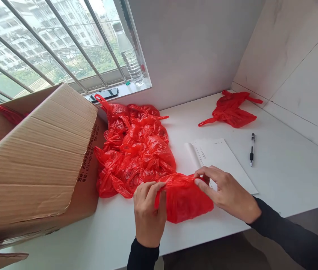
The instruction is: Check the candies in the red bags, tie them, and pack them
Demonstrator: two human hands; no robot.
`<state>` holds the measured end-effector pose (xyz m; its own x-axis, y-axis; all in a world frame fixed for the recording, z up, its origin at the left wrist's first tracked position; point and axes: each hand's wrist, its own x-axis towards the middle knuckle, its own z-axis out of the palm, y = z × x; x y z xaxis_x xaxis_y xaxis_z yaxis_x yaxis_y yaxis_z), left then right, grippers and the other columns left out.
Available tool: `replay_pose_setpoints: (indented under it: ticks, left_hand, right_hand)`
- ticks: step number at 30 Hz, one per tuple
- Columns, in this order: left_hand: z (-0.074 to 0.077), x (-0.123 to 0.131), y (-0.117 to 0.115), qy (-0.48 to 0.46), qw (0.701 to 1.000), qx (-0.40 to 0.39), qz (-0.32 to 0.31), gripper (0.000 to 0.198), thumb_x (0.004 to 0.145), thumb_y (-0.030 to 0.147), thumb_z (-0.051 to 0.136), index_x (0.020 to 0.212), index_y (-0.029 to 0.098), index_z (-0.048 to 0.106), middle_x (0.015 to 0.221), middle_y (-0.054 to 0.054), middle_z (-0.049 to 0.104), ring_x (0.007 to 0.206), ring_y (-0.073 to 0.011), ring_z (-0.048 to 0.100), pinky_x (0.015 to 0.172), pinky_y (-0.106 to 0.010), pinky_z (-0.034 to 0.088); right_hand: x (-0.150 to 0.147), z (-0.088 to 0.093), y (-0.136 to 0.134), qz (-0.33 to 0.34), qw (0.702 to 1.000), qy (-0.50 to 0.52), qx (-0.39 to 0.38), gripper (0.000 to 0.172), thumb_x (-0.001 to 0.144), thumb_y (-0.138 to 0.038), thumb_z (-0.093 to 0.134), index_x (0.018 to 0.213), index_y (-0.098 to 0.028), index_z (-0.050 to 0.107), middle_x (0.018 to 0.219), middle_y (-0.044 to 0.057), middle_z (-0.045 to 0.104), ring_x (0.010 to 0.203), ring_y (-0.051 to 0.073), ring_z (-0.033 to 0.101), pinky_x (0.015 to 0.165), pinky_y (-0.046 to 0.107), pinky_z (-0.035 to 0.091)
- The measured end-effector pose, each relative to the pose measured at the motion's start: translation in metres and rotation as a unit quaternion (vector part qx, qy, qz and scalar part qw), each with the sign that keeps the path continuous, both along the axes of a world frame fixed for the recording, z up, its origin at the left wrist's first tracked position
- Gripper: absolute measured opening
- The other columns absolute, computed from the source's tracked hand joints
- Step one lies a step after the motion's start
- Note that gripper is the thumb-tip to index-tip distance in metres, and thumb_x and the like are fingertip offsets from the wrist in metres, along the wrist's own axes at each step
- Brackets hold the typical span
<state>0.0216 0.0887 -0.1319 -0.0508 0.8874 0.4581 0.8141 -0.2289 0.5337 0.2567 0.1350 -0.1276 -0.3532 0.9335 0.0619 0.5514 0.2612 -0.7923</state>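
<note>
A red plastic bag (188, 202) hangs between my two hands over the front part of the white table. My left hand (149, 210) grips its left upper edge, fingers curled over the film. With thumb and index finger, my right hand (223, 193) pinches the right upper corner. Something darker shows faintly through the bag's film, but I cannot make out what. Right behind it lies a pile of knotted red plastic bags (139, 150). An open notebook (232, 165) with handwritten marks lies beyond my right hand, partly covered by it.
At left stands a big open cardboard box (43, 150) with red plastic inside. More red bags (233, 110) lie at the back right, near a black pen (252, 150). The windowsill holds a water bottle (129, 56) and a phone (104, 94). The white table (282, 168) ends in a front edge.
</note>
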Motion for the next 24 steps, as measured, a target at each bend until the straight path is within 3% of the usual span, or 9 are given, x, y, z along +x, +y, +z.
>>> replay_pose_setpoints:
  ticks: [4,6,8,10,13,16,21,24]
  left_hand:
    - [0.005,-0.016,-0.009,-0.117,0.988,-0.044,0.095,0.012,0.097,0.029,0.058,0.102,0.023,0.066,0.094,-0.004,0.071,0.089,-0.0206,0.066,0.079,-0.033,0.052]
    - [0.009,-0.014,-0.013,-0.185,0.974,-0.083,0.102,0.018,0.095,0.031,0.059,0.109,0.023,0.065,0.102,-0.005,0.071,0.093,-0.0222,0.067,0.079,-0.033,0.053]
    - [0.013,-0.007,-0.014,-0.195,0.974,-0.093,0.060,0.033,0.091,0.032,0.062,0.123,0.023,0.062,0.120,-0.009,0.067,0.109,-0.0263,0.064,0.088,-0.037,0.053]
    - [0.016,0.003,-0.014,-0.155,0.983,-0.086,0.037,0.039,0.089,0.034,0.065,0.126,0.023,0.061,0.125,-0.010,0.064,0.118,-0.0290,0.059,0.097,-0.041,0.049]
    - [0.019,0.009,-0.010,-0.141,0.983,-0.093,0.070,0.018,0.089,0.038,0.068,0.098,0.022,0.068,0.096,-0.005,0.069,0.094,-0.0234,0.063,0.084,-0.034,0.050]
    - [0.022,0.001,-0.008,-0.209,0.967,-0.094,0.115,0.020,0.088,0.042,0.069,0.085,0.022,0.066,0.081,0.000,0.065,0.078,-0.0166,0.058,0.074,-0.027,0.046]
    - [0.027,-0.012,-0.009,-0.329,0.928,-0.099,0.144,0.024,0.089,0.047,0.068,0.093,0.023,0.066,0.088,0.000,0.068,0.081,-0.0162,0.062,0.078,-0.027,0.049]
    - [0.029,-0.013,-0.012,-0.331,0.931,-0.107,0.112,0.020,0.091,0.041,0.066,0.102,0.025,0.069,0.100,-0.002,0.070,0.092,-0.0182,0.063,0.087,-0.029,0.049]
  right_hand:
    - [0.019,-0.007,-0.002,-0.072,0.997,0.037,0.002,0.012,0.099,-0.039,0.047,0.099,-0.031,0.057,0.106,0.005,0.065,0.102,0.026,0.061,0.055,0.034,0.049]
    - [0.020,-0.007,-0.003,-0.074,0.996,0.057,-0.008,0.013,0.097,-0.036,0.050,0.108,-0.032,0.056,0.114,0.005,0.064,0.109,0.025,0.060,0.068,0.036,0.055]
    - [0.014,-0.004,-0.004,-0.056,0.996,0.066,-0.008,0.029,0.093,-0.036,0.056,0.122,-0.034,0.052,0.121,0.004,0.063,0.113,0.025,0.059,0.085,0.040,0.055]
    - [0.007,0.002,-0.005,-0.022,0.998,0.064,-0.005,0.034,0.092,-0.038,0.060,0.124,-0.034,0.053,0.115,0.003,0.064,0.107,0.025,0.060,0.090,0.041,0.053]
    - [0.002,0.009,-0.004,-0.007,0.996,0.082,-0.031,0.015,0.097,-0.044,0.054,0.098,-0.030,0.059,0.090,0.001,0.063,0.085,0.022,0.059,0.074,0.035,0.051]
    - [0.010,0.010,-0.002,-0.054,0.984,0.151,-0.079,0.026,0.100,-0.050,0.047,0.088,-0.028,0.054,0.078,-0.001,0.055,0.070,0.018,0.052,0.061,0.031,0.046]
    - [0.023,0.012,0.001,-0.081,0.976,0.167,-0.117,0.026,0.100,-0.051,0.050,0.091,-0.027,0.053,0.080,-0.002,0.056,0.073,0.017,0.054,0.068,0.031,0.047]
    - [0.020,0.016,-0.004,-0.103,0.981,0.147,-0.071,0.022,0.098,-0.047,0.055,0.112,-0.030,0.054,0.104,0.000,0.062,0.093,0.019,0.061,0.085,0.036,0.051]
